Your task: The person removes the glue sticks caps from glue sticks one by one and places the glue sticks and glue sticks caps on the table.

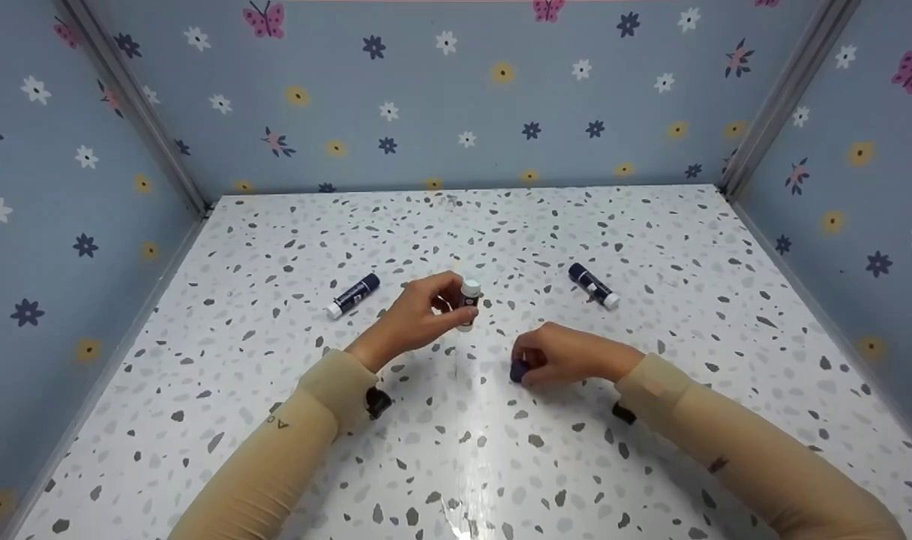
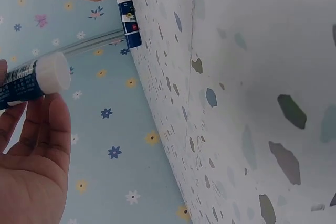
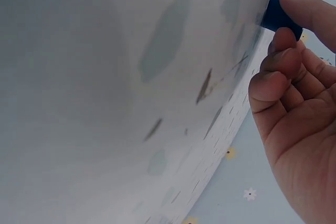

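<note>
While the left hand (image 1: 418,311) pinches a stick (image 1: 469,298) close to upright over the counter (image 1: 396,457), I have the right hand (image 1: 568,354) pinching a small dark cap (image 1: 519,370). Both hands narrow on their things, neither wide. Stick is about mid-counter; cap is nearer me and to the right, apart from it. Pale end (image 1: 470,286) up, nothing dark over it, so I judge that cap and body are separated and that handling both parts neatly is the step.

Left wrist view: lower white end (image 2: 54,74) seems off the counter. Whether the cap touches down, I cannot tell.

To do it well: grip the dark body only, thumb clear of the pale end, light squeeze, since a round barrel may turn under uneven pressure. For the cap, I want a level pinch on its sides so it doesn't tip or roll; fingers hide part of it from above. If the parts meet, line up axes first, go slow.

Mind the other two: left stick (image 1: 353,296) lies left of the left hand, right stick (image 1: 594,286) beyond the right hand. Both lie flat, likely to roll if brushed.
</note>
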Demonstrator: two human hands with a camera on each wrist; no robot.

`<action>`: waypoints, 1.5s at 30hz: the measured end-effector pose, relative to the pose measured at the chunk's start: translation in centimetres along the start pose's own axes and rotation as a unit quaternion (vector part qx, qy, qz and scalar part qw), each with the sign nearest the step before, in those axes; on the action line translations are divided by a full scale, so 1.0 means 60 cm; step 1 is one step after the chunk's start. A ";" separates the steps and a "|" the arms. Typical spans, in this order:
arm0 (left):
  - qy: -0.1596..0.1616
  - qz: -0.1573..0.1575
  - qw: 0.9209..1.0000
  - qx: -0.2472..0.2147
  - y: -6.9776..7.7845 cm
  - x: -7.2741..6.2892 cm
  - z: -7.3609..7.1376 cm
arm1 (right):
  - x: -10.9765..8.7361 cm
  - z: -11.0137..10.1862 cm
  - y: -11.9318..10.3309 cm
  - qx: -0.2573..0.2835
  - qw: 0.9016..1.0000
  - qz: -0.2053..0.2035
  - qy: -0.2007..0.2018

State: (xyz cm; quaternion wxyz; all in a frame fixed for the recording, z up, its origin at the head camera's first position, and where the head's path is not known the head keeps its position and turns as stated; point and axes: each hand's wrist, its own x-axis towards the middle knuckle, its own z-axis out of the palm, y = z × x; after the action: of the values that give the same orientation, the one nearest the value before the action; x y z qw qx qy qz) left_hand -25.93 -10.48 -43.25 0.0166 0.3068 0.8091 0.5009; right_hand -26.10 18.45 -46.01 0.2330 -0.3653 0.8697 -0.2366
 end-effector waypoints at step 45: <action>-0.181 -0.112 0.974 0.073 -0.018 -0.010 0.011 | -0.002 0.000 0.000 -0.015 1.000 -0.010 0.005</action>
State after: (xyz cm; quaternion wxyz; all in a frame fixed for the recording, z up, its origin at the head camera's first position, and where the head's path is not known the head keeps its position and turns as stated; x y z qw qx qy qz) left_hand -25.76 -10.60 -44.63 0.1959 0.3002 0.8565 0.3714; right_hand -26.01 18.53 -46.00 0.2210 -0.3759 0.8706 -0.2278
